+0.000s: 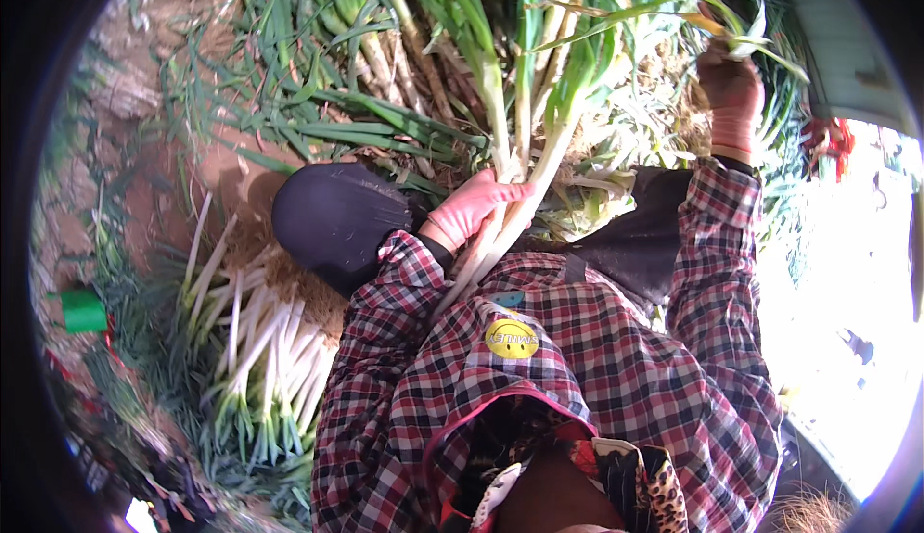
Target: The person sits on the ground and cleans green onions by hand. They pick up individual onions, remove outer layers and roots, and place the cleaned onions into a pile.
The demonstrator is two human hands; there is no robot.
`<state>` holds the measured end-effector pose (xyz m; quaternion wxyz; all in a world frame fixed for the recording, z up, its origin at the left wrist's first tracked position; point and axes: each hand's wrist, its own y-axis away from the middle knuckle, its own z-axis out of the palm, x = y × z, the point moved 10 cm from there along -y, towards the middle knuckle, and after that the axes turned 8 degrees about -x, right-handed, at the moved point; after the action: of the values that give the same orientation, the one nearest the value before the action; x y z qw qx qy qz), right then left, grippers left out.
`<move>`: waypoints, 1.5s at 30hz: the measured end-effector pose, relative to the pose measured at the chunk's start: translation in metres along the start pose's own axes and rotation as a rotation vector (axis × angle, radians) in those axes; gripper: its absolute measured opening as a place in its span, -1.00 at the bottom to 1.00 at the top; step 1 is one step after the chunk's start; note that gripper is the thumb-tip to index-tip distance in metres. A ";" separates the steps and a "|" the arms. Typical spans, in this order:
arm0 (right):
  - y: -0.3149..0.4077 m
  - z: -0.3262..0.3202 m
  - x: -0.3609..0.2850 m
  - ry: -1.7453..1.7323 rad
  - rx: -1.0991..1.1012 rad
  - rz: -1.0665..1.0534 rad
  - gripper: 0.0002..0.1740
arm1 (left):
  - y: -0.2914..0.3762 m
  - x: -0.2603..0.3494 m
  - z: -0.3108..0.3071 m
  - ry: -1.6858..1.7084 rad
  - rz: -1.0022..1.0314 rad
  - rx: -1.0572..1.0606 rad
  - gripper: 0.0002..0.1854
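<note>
My left hand point(478, 207), in a pink glove, grips several long white-stemmed green onions point(540, 181) in front of my lap. Their green tops fan out away from me, and the lower ends reach down against my checked clothing. Off to the far right, my right hand point(730, 96), gloved too, is closed on a strip of onion leaf point(749, 41), part green and part yellowed. From there a long thin leaf stretches left toward the bunch. Past my knees lies a heap of onions point(382, 57) with soil-stained stems.
Cleaned white onions point(263, 345) lie piled on the ground to my left, near a green roll-like object point(83, 311). Stripped leaves and peelings point(595, 205) litter the space between my legs. Red material point(837, 149) shows at the right, beside a brightly lit area.
</note>
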<state>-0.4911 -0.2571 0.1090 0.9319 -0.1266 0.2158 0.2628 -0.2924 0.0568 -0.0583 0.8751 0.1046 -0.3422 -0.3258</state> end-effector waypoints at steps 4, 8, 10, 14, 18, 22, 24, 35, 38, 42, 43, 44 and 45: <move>0.104 -0.052 0.022 2.430 0.467 0.530 -0.34 | 0.009 0.007 0.033 0.247 -0.085 -0.146 -0.40; 0.177 -0.068 0.131 1.187 0.328 0.681 -0.25 | 0.022 0.108 0.092 0.555 0.226 -0.576 -0.35; 0.178 -0.037 0.168 1.122 0.232 0.749 -0.34 | 0.039 0.172 0.110 0.703 0.360 -0.800 -0.35; 0.151 0.071 0.200 0.879 -0.078 0.671 -0.39 | 0.087 0.260 0.128 0.674 0.551 -1.007 -0.35; 0.140 0.170 0.200 0.508 -0.274 0.526 -0.23 | 0.105 0.288 0.142 0.462 0.672 -0.991 -0.36; 0.125 0.207 0.202 1.015 -0.424 0.325 0.05 | 0.048 0.273 0.115 0.230 0.719 -0.609 -0.42; 0.118 0.203 0.200 1.615 -0.426 0.139 0.15 | 0.009 0.253 0.071 0.192 0.778 -0.220 -0.53; 0.161 0.057 0.129 0.700 -0.026 0.651 -0.51 | -0.102 0.147 0.029 0.497 0.596 -0.084 -0.28; 0.190 0.044 0.103 0.885 -0.144 0.843 -0.37 | -0.105 0.130 -0.019 0.784 0.551 0.153 -0.27; 0.212 0.046 0.081 0.843 -0.259 0.825 -0.37 | -0.126 0.143 -0.002 0.431 0.486 -0.147 -0.26; 0.215 0.044 0.075 0.846 -0.259 0.818 -0.37 | -0.132 0.137 -0.025 0.298 0.502 0.172 -0.28; 0.217 0.044 0.071 0.856 -0.260 0.806 -0.37 | -0.140 0.138 -0.016 0.262 0.488 0.142 -0.34; 0.215 0.053 0.064 0.723 -0.273 0.719 -0.42 | -0.149 0.144 0.000 0.238 0.527 0.064 -0.39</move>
<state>-0.5410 -0.0326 0.0990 0.6240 -0.2474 0.5169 0.5313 -0.2868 -0.1499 -0.0419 0.9598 0.0771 -0.2626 -0.0618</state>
